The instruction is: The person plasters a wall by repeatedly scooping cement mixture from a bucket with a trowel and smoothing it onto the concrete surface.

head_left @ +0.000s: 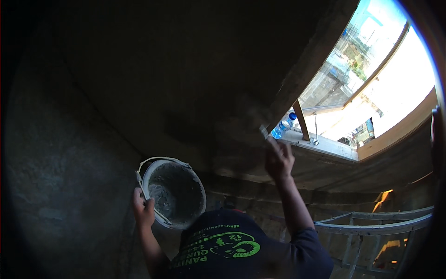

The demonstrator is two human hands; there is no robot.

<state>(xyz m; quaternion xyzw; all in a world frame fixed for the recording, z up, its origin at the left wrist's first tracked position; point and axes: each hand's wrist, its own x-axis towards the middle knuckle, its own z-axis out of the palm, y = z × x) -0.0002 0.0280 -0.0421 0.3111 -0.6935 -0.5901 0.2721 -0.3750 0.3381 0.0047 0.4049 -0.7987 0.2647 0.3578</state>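
Note:
My left hand [144, 207] is closed on the near left edge of a pale plastic bucket [188, 183], beside its thin carrying handle. The bucket tilts so that its mouth faces up at me, with wet grey slurry inside. Raised up and to the right, my right hand [279, 160] grips what looks like a paintbrush [264, 131] with a shiny metal band. Its far end is smeared by motion against the dark wall [223, 107], close to the window's lower left corner. A darker, damp-looking patch shows on the wall there.
A wooden-framed window [297, 118] opens at the upper right onto bright daylight. On its sill stands a clear water bottle [282, 128] with a blue cap, very near my right hand. A pale metal frame [371, 228], perhaps scaffold or a ladder, lies at the lower right.

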